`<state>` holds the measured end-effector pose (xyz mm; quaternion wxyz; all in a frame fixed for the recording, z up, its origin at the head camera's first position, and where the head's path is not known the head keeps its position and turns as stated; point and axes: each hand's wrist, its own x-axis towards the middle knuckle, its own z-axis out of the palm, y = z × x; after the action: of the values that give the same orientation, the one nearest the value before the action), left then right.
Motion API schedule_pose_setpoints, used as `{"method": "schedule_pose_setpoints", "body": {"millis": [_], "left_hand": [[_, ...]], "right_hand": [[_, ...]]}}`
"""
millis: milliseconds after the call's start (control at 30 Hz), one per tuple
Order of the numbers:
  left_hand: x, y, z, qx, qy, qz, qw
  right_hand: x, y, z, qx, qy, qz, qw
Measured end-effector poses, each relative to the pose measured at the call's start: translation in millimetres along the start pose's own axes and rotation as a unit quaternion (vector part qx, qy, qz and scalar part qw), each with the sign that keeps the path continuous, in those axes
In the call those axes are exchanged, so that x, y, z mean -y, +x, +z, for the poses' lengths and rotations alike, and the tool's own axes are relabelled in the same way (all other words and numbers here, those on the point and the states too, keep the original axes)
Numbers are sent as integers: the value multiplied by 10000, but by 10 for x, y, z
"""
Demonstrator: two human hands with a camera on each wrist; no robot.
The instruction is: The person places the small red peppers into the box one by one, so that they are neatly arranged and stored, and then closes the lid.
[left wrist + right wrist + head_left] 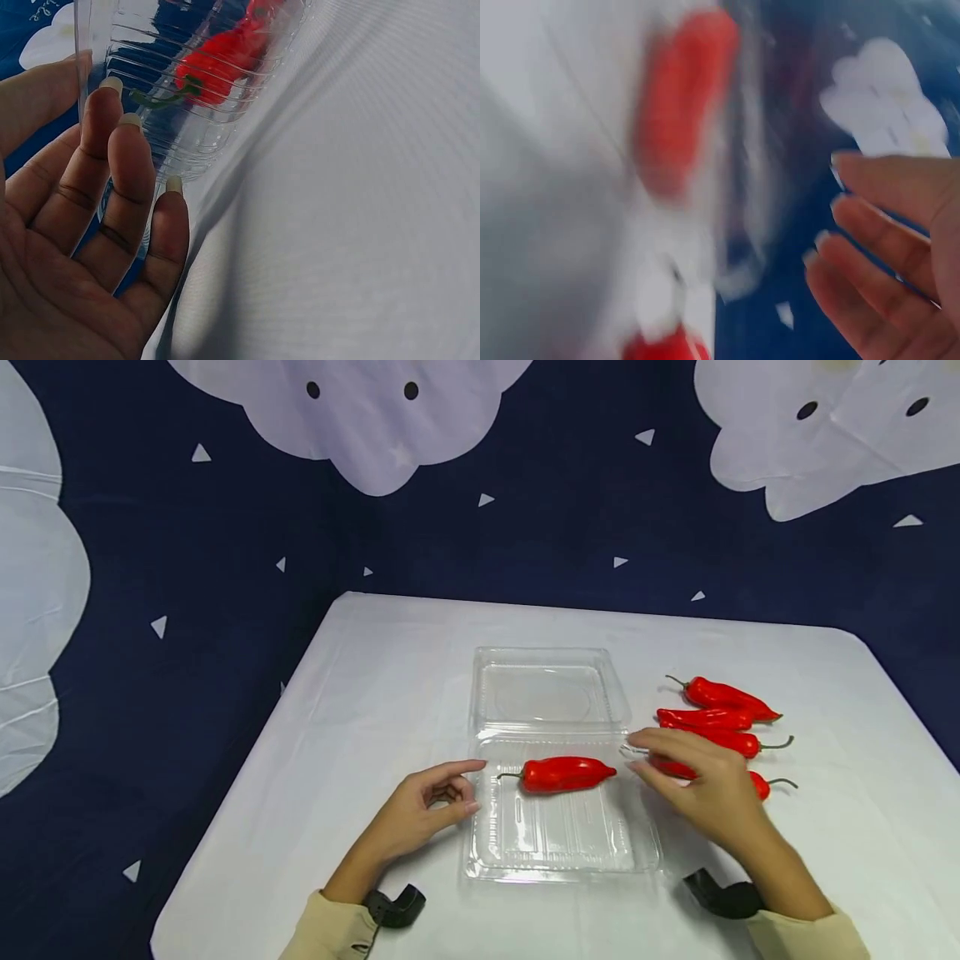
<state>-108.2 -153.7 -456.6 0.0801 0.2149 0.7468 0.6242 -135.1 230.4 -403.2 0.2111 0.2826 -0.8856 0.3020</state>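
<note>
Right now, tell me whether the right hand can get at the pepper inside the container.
Likely yes: the right hand is near the pepper, and the clear lid lies folded back.

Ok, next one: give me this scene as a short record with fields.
Box: clear plastic container, opened out on a white table, lid on far side
Inside: one red pepper, stem pointing left
Outside: at least four red peppers to the right, some partly hidden
Left hand: at container's left edge, contact unclear
Right hand: near container's right side, thumb and index apart
Backdrop: dark blue cloth with clouds
</note>
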Motion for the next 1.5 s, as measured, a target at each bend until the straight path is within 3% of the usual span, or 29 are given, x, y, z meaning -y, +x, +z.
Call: {"method": "schedule_pose_setpoints", "body": {"millis": [167, 333, 433, 600, 800, 1067, 1300, 1500], "left_hand": [[-1, -22, -27, -20, 37, -10, 10000], [15, -33, -46, -25, 44, 25, 10000], [28, -35, -47, -21, -4, 24, 10000], [53, -44, -42, -50, -90, 15, 9999], [74, -38, -24, -30, -145, -17, 9999], [66, 6, -9, 62, -110, 31, 9999], [54, 29, -11, 82, -83, 29, 9999], [57, 19, -11, 71, -74, -4, 9999]], "right_hand": [[-460, -173, -489, 48, 767, 957, 9924], [-1006, -543, -797, 442, 1231, 2297, 9644], [-1243, -731, -868, 584, 1356, 2646, 9530], [-1419, -861, -830, 1127, 1452, 2614, 9476], [-1408, -889, -774, 1619, 1340, 2471, 9459], [-1404, -982, -740, 1448, 1378, 2687, 9422], [-1416, -1018, -726, 1338, 1263, 3141, 9314], [-1414, -1024, -701, 1244, 1341, 3187, 9300]]}}
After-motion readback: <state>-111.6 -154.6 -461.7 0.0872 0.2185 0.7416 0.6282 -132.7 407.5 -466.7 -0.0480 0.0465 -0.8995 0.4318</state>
